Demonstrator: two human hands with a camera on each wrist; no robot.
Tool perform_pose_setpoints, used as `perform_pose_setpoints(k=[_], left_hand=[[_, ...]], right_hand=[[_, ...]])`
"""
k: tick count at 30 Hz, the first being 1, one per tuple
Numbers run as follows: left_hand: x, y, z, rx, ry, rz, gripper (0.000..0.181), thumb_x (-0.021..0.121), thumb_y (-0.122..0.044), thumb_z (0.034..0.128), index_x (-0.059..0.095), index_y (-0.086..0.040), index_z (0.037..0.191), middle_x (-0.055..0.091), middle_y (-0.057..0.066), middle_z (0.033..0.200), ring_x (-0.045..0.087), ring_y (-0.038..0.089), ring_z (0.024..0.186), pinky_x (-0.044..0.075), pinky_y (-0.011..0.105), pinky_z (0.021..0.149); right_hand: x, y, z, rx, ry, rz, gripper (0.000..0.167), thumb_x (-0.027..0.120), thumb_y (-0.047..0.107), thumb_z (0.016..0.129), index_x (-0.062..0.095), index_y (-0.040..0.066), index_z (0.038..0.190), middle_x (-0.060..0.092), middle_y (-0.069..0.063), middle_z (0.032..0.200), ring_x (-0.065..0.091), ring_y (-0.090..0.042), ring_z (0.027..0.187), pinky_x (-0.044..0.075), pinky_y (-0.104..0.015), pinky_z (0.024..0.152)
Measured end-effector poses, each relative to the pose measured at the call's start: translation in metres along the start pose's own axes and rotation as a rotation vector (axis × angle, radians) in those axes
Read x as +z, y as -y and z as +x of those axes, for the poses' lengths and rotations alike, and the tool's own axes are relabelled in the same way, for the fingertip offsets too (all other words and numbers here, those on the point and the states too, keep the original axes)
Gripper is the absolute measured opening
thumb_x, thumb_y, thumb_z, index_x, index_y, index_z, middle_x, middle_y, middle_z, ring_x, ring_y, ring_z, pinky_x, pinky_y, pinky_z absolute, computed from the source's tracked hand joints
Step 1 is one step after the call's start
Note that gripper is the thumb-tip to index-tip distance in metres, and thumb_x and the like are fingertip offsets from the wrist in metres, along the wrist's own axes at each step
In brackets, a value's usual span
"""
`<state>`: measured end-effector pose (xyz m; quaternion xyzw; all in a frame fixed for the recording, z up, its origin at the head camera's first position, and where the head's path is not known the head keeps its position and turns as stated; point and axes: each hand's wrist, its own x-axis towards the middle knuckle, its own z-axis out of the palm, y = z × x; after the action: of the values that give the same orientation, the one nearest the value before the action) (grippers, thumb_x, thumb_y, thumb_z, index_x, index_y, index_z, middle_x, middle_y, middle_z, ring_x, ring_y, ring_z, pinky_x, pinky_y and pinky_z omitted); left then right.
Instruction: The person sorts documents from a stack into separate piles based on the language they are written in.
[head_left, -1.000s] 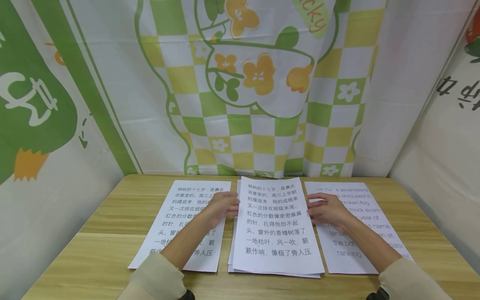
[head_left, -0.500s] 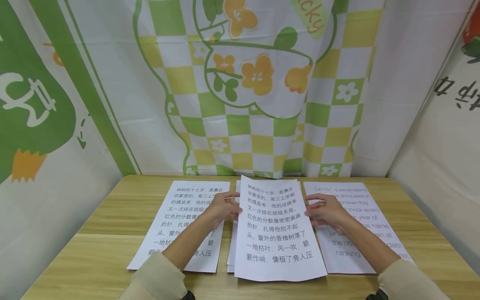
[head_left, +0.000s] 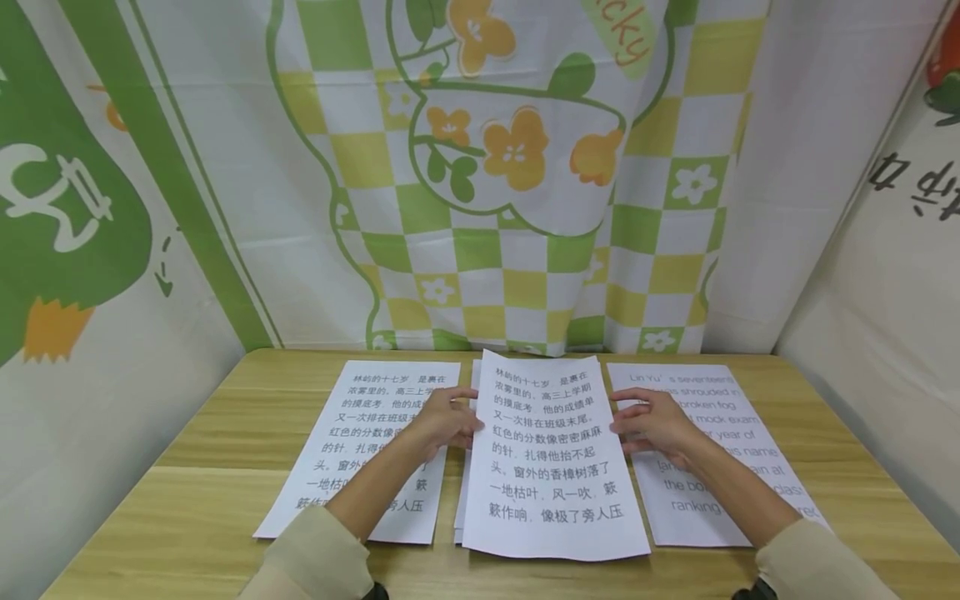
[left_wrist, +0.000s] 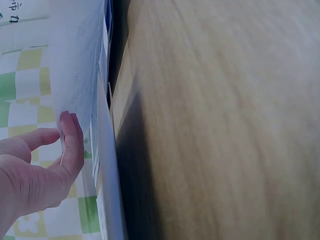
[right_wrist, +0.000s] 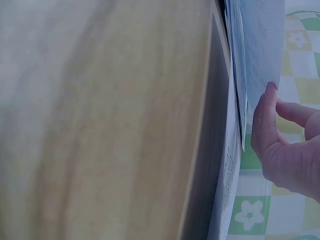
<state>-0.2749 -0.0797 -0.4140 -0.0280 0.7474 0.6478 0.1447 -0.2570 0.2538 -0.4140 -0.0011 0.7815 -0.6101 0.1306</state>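
Left hand [head_left: 441, 423] and right hand [head_left: 660, 422] pinching printed sheet [head_left: 551, 462]: likely light, limp; best held at left and right edges

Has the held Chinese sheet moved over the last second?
Yes: the lower edge of the held sheet now sits slightly lower in the head view, against that of the English page.

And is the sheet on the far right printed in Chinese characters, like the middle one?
No, the far-right sheet carries English words such as "ranking", while the middle sheet shows Chinese characters.
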Motion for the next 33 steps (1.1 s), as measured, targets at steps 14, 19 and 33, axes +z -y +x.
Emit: perform_pose_setpoints(k=[14, 19, 33], left_hand=[[-0.002, -0.001, -0.001, 0.001, -0.012, 0.016, 0.072, 0.068, 0.017, 0.0852, 0.048, -0.001, 0.151, 0.071, 0.019, 0.102, 0.068, 0.021, 0.072, 0.065, 0.035, 0.066], [-0.004, -0.001, -0.003, 0.002, -0.012, 0.021, 0.071, 0.069, 0.016, 0.0858, 0.048, -0.002, 0.151, 0.072, 0.019, 0.099, 0.069, 0.021, 0.073, 0.064, 0.034, 0.066], [-0.021, -0.006, -0.006, 0.040, 0.002, 0.048, 0.073, 0.068, 0.013, 0.0883, 0.045, -0.005, 0.155, 0.070, 0.014, 0.097, 0.068, 0.020, 0.074, 0.064, 0.032, 0.066]], right_hand=[[0.001, 0.003, -0.001, 0.005, -0.001, -0.007, 0.067, 0.068, -0.006, 0.092, 0.040, -0.008, 0.153, 0.066, -0.012, 0.104, 0.072, -0.019, 0.082, 0.066, -0.036, 0.073], [0.002, 0.005, -0.002, -0.009, -0.002, -0.001, 0.066, 0.068, -0.007, 0.092, 0.041, -0.009, 0.152, 0.066, -0.011, 0.101, 0.072, -0.018, 0.083, 0.066, -0.037, 0.073], [0.006, 0.011, 0.004, -0.026, -0.011, 0.014, 0.063, 0.068, -0.004, 0.094, 0.044, -0.005, 0.152, 0.065, -0.008, 0.098, 0.069, -0.016, 0.087, 0.066, -0.036, 0.076]])
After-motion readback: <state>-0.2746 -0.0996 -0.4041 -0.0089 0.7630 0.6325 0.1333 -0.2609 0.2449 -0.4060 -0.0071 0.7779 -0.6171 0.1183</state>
